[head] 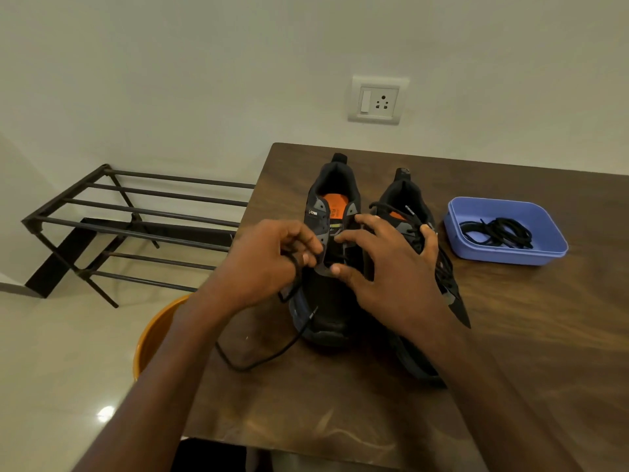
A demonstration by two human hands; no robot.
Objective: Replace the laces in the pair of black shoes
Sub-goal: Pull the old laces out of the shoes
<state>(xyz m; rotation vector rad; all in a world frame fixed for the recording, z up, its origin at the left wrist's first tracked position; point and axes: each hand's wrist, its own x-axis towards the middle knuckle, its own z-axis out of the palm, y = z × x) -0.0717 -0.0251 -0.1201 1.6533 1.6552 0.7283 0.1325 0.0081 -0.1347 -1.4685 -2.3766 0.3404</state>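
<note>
Left hand (269, 264), fingers curled, pinching a thin black lace (262, 356) whose free end trails in a loop over the dark brown wooden table (340, 420). Right hand (388, 264), fingers spread and relaxed, resting on the tongue area of the left black shoe with orange insole (335, 199), gripping nothing. Second black shoe (408, 206), laced, just beside it on the right. Blue rectangular plastic tray (551, 229) near the shoes, holding a bundle of black laces (497, 233). Orange round bucket (153, 332) beside the table; black metal rack (136, 219) on the floor; white wall socket (377, 100).
</note>
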